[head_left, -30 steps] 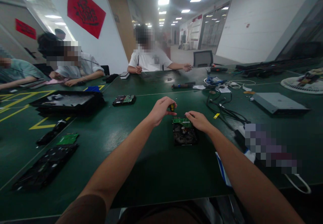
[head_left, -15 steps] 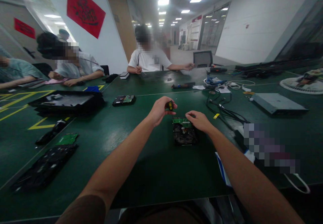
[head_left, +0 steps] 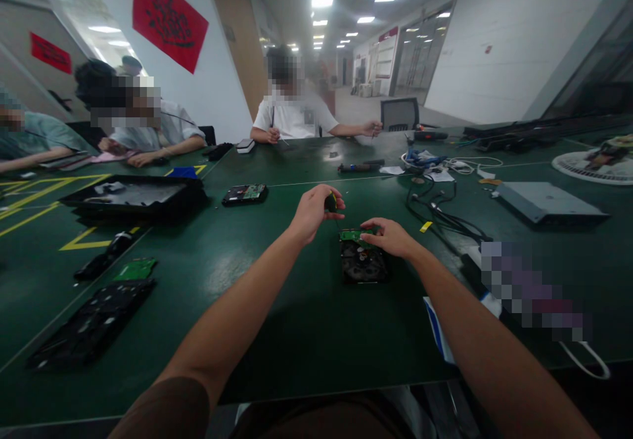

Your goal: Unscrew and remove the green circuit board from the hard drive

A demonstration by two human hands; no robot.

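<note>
On the table (head_left: 291, 333), the hard drive (head_left: 364, 269) lies flat, its green board (head_left: 350, 235) in place at the far end, so the job looks unfinished; screws are too small to judge. Above the drive's far-left corner, the left hand (head_left: 311, 215) grips a screwdriver (head_left: 330, 203). At its far-right edge, the right hand (head_left: 393, 236) curls over the board; whether it pinches anything I cannot tell.

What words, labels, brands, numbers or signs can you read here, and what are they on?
None reads clearly.
Large red sign on the pillar: dark characters, too blurred.
Smaller red sign at far left: dark marks, too blurred.
Badge on the person opposite: too small.
Hard drive by the right hand: no lettering I can make out.
</note>
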